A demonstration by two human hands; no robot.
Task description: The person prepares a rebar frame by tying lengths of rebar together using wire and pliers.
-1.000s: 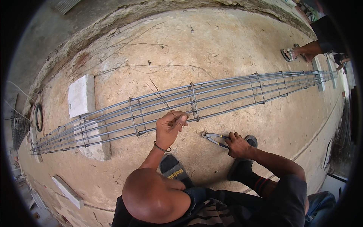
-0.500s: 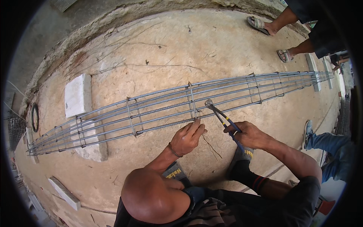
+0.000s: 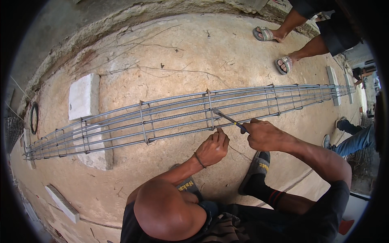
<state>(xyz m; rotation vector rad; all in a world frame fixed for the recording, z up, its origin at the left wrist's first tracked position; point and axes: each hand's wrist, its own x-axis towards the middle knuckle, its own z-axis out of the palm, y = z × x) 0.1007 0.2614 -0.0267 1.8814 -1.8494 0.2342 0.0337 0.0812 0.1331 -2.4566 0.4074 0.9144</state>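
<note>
A long cage of steel reinforcing bars [image 3: 174, 120] with square stirrups [image 3: 210, 110] crosses in front of me. In my right hand [image 3: 264, 136] is a pair of blue-handled pincers [image 3: 231, 120], its metal head lying at the middle stirrup, over the bars. My left hand [image 3: 214, 146] is closed just below the cage's near bar, close to the foot of that same stirrup. A thin tie wire [image 3: 242, 153] trails from its fingers; the fingertips' exact hold is partly hidden.
Pale blocks [image 3: 84, 96] lie beside and under the cage's left part, with narrower ones [image 3: 334, 86] under its far right. Another person's sandalled feet [image 3: 285, 65] stand beyond the cage. Someone in jeans [image 3: 356, 142] is at right. Loose wires [image 3: 162, 69] lie on the concrete.
The pincers have tilted flatter, and their head has moved left and down onto the stirrup. My right hand has risen slightly; my left has shifted right and down. The view has shifted a little.
</note>
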